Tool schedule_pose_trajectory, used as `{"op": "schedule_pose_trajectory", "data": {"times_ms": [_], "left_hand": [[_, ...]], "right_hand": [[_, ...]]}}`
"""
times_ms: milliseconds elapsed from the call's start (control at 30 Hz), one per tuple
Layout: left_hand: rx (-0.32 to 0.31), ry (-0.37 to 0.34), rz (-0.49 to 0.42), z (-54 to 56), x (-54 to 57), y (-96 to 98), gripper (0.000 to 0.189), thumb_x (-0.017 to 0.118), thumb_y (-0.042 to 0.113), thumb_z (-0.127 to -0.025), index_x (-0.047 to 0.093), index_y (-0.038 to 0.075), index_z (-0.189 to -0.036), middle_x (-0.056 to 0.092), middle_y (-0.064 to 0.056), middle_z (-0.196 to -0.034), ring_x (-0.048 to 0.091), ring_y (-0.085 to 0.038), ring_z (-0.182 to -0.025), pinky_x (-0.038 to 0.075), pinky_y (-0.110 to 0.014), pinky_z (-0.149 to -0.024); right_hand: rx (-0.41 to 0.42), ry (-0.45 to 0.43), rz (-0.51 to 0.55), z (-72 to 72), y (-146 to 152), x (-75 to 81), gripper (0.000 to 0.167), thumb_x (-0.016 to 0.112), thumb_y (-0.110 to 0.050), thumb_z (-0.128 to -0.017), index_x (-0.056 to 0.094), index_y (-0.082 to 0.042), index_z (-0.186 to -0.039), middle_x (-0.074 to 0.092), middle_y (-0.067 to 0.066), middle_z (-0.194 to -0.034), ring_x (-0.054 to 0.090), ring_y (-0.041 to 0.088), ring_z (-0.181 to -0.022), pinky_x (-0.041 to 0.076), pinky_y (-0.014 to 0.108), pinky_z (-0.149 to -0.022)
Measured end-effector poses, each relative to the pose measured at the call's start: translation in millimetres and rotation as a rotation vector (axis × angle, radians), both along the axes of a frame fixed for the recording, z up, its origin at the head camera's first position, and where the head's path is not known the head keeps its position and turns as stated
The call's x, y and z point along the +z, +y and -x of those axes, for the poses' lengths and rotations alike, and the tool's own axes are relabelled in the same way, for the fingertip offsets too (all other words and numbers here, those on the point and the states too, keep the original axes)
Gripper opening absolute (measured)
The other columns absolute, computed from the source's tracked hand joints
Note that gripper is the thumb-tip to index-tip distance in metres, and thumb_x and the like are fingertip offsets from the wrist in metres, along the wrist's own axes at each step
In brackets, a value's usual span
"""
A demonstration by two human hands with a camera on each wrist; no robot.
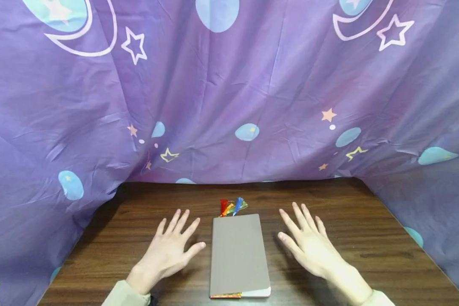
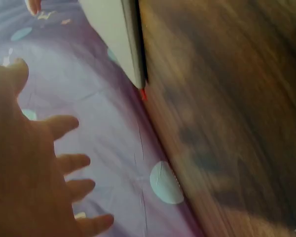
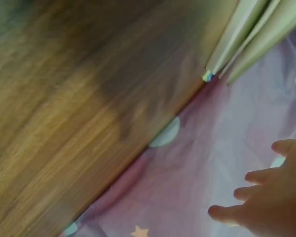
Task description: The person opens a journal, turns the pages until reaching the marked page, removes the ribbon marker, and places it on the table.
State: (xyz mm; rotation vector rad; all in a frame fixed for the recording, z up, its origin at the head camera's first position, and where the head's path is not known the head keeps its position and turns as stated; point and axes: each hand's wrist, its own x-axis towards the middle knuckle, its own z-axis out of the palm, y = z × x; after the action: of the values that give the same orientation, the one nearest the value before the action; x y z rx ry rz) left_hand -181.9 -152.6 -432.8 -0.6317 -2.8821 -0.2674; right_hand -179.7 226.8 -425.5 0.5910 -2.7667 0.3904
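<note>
A grey-covered notebook (image 1: 239,255) lies closed on the wooden table, its long side pointing away from me. Tassels in red, orange, green and blue (image 1: 237,206) stick out past its far edge, and a patterned red-and-yellow strip (image 1: 225,295) shows at its near edge. To the left of the notebook, my left hand (image 1: 168,250) is held with fingers spread, palm down, touching nothing. On the other side my right hand (image 1: 311,246) is spread the same way, apart from the cover. Both wrist views show the notebook's edge (image 2: 118,39) beyond the hand.
Dark brown wood grain covers the table (image 1: 367,238). A purple cloth (image 1: 229,93) printed with stars, moons and blue spots hangs behind the table and along both sides. Pale sleeves (image 1: 126,294) cover the wrists.
</note>
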Motion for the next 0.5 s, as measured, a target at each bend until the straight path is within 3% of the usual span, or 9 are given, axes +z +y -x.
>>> {"op": "schedule_pose_trajectory", "data": {"times_ms": [267,500], "left_hand": [[-0.146,-0.010,0.014,-3.7,-7.0,11.0,0.072,0.036,0.067,-0.095,0.044,0.019,-0.148,0.031,-0.013,-0.156,0.023,-0.034,-0.144,0.024,-0.060,-0.110],[-0.260,-0.044,0.027,-4.9,-5.8,24.5,0.073,0.034,0.068,-0.096,0.049,0.016,-0.144,0.034,-0.013,-0.154,0.024,-0.031,-0.144,0.027,-0.055,-0.111]], "right_hand": [[0.125,0.033,-0.045,-1.9,-2,-11.5,0.057,0.049,-0.046,-0.100,0.042,-0.018,-0.149,0.020,0.015,-0.160,0.014,0.036,-0.146,0.018,0.067,-0.108],[0.208,0.054,-0.078,-0.8,-5,-11.0,0.057,0.051,-0.049,-0.098,0.048,-0.018,-0.145,0.019,0.010,-0.161,0.015,0.031,-0.147,0.021,0.063,-0.109]]}}
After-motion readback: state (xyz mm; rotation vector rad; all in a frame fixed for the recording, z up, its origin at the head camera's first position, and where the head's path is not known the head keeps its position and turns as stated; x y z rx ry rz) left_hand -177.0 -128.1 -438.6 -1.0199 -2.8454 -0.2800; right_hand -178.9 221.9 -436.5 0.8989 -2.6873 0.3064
